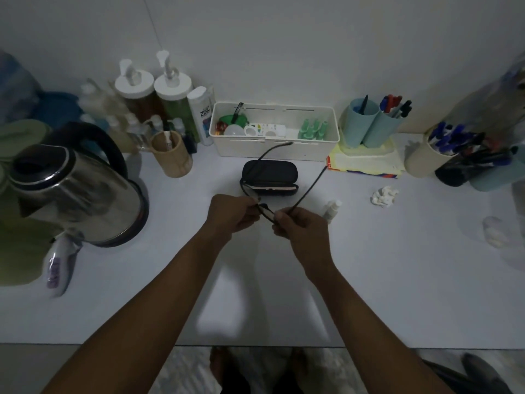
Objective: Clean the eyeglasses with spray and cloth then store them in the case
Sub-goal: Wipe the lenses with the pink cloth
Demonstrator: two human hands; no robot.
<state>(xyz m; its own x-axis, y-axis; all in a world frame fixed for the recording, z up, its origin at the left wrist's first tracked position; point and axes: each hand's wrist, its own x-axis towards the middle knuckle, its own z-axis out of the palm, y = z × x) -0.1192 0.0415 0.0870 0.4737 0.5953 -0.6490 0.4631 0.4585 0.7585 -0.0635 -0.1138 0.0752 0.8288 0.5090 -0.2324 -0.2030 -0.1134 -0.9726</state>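
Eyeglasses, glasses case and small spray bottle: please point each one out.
eyeglasses [267, 214], head view, on the dark front rim.
glasses case [272, 171], head view, on its black raised lid.
spray bottle [331, 209], head view, on its pale body.

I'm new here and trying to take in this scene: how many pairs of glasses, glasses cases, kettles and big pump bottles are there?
eyeglasses: 1
case: 1
kettle: 1
big pump bottles: 2
total: 5

home desk, kettle [76, 183], pump bottles [153, 89], pen cups [369, 120]
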